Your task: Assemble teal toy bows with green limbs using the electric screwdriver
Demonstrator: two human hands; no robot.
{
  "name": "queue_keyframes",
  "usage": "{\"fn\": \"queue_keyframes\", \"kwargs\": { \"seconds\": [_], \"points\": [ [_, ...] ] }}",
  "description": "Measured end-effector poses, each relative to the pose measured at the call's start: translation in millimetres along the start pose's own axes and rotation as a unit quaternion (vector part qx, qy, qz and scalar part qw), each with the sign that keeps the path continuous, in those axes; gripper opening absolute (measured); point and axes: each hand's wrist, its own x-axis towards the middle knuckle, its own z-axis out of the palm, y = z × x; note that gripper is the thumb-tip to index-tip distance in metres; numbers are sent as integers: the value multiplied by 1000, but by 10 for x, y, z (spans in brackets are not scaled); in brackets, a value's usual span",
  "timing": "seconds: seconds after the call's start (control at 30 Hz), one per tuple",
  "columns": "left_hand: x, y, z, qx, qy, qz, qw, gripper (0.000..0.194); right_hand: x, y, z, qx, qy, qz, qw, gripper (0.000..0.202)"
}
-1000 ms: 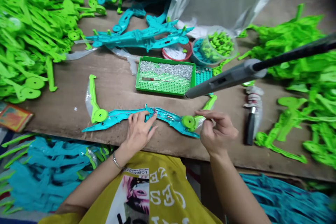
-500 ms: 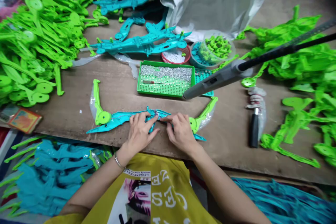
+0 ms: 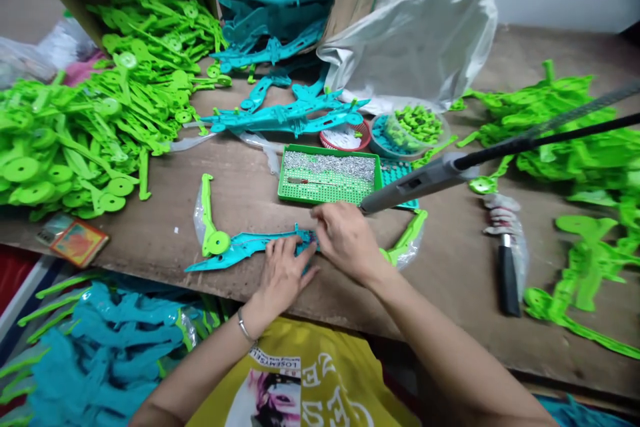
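A long blue plastic bow-shaped piece [image 3: 243,247] lies across the table in front of me, with a green arm [image 3: 216,242] at its left end and another green arm [image 3: 407,237] at the right. My left hand [image 3: 286,269] rests on the middle of the blue piece, fingers spread, pressing it down. Just above the piece's right half is my right hand [image 3: 347,240], its fingers curled and pinched together; whatever they hold is too small to make out. It hides part of the blue piece.
Behind the piece stands a green tray [image 3: 327,192] of small metal parts. A grey tool [image 3: 415,183] hangs over its right corner. Green parts [image 3: 115,127] are heaped left, more [image 3: 560,127] right. A black-handled tool [image 3: 509,280] lies at right.
My right hand has lifted from the blue piece and moved up towards the grey tool's tip. My left hand stays on the piece. The whole view has shifted slightly.
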Motion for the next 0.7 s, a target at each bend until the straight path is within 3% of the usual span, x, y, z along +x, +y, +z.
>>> {"fn": "queue_keyframes", "kwargs": {
  "seconds": [0.17,0.27,0.37,0.53,0.7],
  "points": [
    [-7,-21,16,-10,-4,-2,1000,42,1033,108,289,-15,82,46,995,29],
    [-11,-40,29,-10,0,-2,1000,43,1646,358,535,-65,93,128,985,41],
    [-16,-56,40,-8,1,1,1000,42,2061,663,725,-87,88,185,975,45],
    [-8,-76,48,-16,-1,9,1000,42,2280,952,874,-78,66,152,983,42],
    [6,-76,42,-18,-2,9,1000,42,2286,805,744,-101,59,102,988,41]
  ]
}}
